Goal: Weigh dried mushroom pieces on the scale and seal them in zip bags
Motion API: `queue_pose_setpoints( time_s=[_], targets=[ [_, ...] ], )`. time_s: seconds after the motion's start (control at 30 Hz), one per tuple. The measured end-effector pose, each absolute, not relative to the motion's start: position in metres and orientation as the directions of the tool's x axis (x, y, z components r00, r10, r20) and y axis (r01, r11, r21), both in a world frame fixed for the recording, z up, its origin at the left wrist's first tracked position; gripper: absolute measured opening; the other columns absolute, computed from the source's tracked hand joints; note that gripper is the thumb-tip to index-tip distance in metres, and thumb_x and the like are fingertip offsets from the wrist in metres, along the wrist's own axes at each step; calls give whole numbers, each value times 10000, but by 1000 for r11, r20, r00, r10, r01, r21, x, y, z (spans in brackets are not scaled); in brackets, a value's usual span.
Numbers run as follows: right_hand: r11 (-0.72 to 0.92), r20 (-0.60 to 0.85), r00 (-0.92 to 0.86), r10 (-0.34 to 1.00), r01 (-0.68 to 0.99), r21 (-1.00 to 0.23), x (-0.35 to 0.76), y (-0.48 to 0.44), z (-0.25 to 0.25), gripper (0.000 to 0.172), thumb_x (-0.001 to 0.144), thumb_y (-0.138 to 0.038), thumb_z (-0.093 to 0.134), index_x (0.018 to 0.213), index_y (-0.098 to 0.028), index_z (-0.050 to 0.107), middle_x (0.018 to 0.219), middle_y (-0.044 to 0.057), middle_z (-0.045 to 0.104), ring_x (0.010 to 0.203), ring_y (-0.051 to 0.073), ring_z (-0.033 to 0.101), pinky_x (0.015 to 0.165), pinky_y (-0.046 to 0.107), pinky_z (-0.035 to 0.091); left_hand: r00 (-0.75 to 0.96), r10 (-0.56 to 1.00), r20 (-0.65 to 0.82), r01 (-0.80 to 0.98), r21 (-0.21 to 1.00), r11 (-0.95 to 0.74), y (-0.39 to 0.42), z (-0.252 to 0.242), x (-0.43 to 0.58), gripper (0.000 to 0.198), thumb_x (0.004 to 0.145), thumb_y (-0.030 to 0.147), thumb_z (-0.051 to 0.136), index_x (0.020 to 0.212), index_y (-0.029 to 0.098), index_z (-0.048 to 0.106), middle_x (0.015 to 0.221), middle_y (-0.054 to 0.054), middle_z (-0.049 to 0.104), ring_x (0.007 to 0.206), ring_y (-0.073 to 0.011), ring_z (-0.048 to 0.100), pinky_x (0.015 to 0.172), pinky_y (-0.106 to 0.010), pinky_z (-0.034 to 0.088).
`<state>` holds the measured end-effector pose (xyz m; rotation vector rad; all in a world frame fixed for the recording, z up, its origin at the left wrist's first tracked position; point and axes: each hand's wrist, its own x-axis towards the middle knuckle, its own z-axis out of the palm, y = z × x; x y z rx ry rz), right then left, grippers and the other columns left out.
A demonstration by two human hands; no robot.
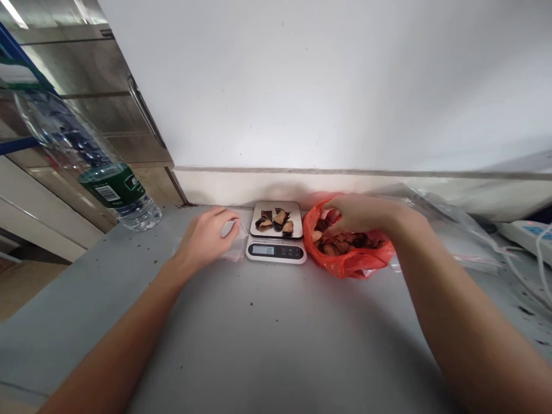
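A small kitchen scale (pixel 276 249) stands on the grey table near the wall, with several brown dried pieces (pixel 275 220) on its plate. To its right an orange plastic bag (pixel 349 261) lies open, full of the same brown pieces. My right hand (pixel 356 214) reaches into that bag with fingers curled among the pieces. My left hand (pixel 207 236) rests left of the scale on a small clear zip bag (pixel 235 247), fingers bent and pressing it down.
A plastic water bottle (pixel 92 164) stands at the table's far left corner. Clear plastic bags (pixel 448 230) lie behind and right of the orange bag. A white power strip (pixel 528 237) with cables sits at the right edge. The wall is close behind.
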<state>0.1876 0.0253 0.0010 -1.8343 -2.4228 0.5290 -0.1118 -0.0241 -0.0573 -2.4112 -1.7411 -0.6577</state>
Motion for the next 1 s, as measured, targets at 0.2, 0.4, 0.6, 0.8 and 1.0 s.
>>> queue_pose_setpoints(
  time_s=[0.2,0.4,0.6,0.8,1.0],
  targets=[
    [165,-356,-231,906,965,-205,174,23,4,146,751,-275,748,861,-264,654,801,14,719,689,222,667,552,301,440,248,896,370,936,148,-320,-24,-57,-113,423,958,335,399,1079,178,773,1065,-122,790,990,-292,739,853,-384,592],
    [225,-337,-297,894,945,-235,182,32,0,87,779,-155,625,725,-219,648,673,6,654,658,190,624,594,289,423,244,908,340,937,160,-311,-26,-56,-110,442,954,342,387,1100,172,768,1105,-124,794,1010,-310,740,872,-416,589],
    [177,-215,-242,946,943,-282,192,23,22,363,714,-162,705,1068,-219,759,1068,69,777,881,243,717,645,280,511,225,914,338,938,178,-297,-27,-55,-109,412,953,344,410,1081,201,775,1104,-104,794,1004,-302,736,845,-396,594],
    [288,-66,-389,919,776,-561,164,12,25,87,850,-232,716,904,-176,754,905,56,803,799,195,731,690,271,541,261,908,329,931,162,-326,-28,-54,-105,432,962,354,394,1076,185,775,1067,-111,792,968,-296,729,871,-401,589],
    [278,27,-323,946,767,-579,132,25,-9,193,887,-146,736,1074,-143,785,1025,120,812,907,205,748,808,288,567,255,913,320,930,179,-322,-27,-57,-106,429,961,342,400,1112,182,769,1139,-122,788,1015,-311,733,870,-409,589]
  ],
)
